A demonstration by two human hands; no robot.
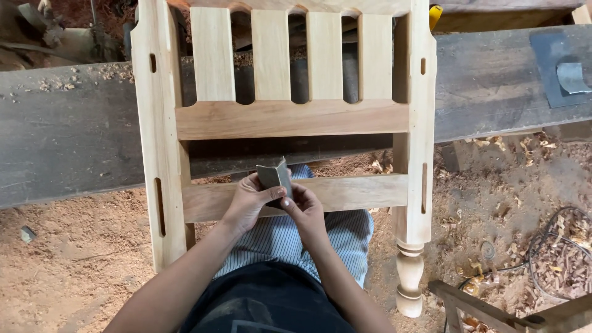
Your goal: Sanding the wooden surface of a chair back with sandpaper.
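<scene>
Both hands, the left hand (248, 200) and right hand (303, 208), pinched a folded sheet of sandpaper (275, 176) against the lower rail (357, 192) of a wooden chair back (290, 117). The chair back leaned on a dark plank (493, 80), hiding part of it. Sawdust (68, 246) and a cable (542, 246) covered the floor; the top of the chair back was cut off.

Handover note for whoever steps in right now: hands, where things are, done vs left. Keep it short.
Left hand: grips a folded grey sheet of sandpaper from the left, thumb across its face.
Right hand: pinches the same sheet from the right.
Chair back frame: bare pale wood, leaning on the dark plank bench, turned leg on the sawdust floor. The sheet sits just above the lower rail, in front of it.
Done: frame assembled, unfinished; how much is sanded cannot be told.
Left: probably sanding the rail and the rest.
</scene>
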